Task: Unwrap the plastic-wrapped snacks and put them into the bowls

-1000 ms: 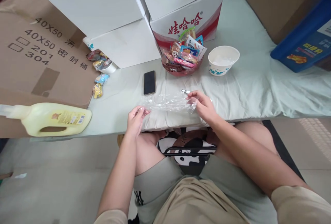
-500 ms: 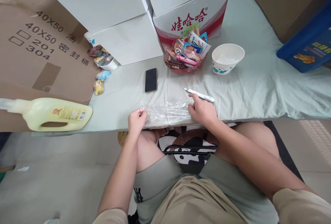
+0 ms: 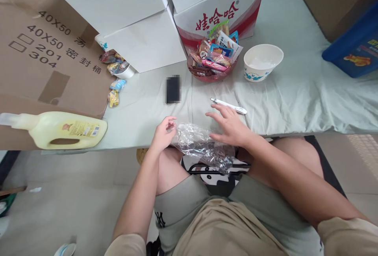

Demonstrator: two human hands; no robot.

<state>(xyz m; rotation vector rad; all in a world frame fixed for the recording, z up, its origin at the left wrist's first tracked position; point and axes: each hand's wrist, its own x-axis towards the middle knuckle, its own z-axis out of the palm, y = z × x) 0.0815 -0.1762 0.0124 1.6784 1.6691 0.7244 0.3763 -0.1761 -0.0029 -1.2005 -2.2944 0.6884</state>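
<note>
A crumpled sheet of clear plastic film [image 3: 197, 140] lies between my hands, its right part hanging over the table's front edge above my lap. My left hand [image 3: 163, 132] is at the film's left end, fingers loosely bent and thumb apart; the film seems to reach the thumb, with no grip visible. With fingers spread, my right hand [image 3: 228, 126] hovers at the film's right side, palm down. Just beyond its fingertips is a white pen-shaped tool [image 3: 233, 107], perhaps a cutter. A dark phone [image 3: 173, 89], blurred by pixels, lies further back.
Behind stand a red bowl of packaged snacks [image 3: 206, 75], a white paper bowl [image 3: 260, 67] and white cartons [image 3: 147, 43]. To the left are wrapped snacks [image 3: 118, 85], a yellow pump bottle [image 3: 71, 130] and a brown carton [image 3: 53, 78]. A blue container [image 3: 354, 57] stands right.
The film has slid toward me and now droops over the table edge. My left hand has loosened its pinch and moved slightly right. My right hand has spread its fingers.
</note>
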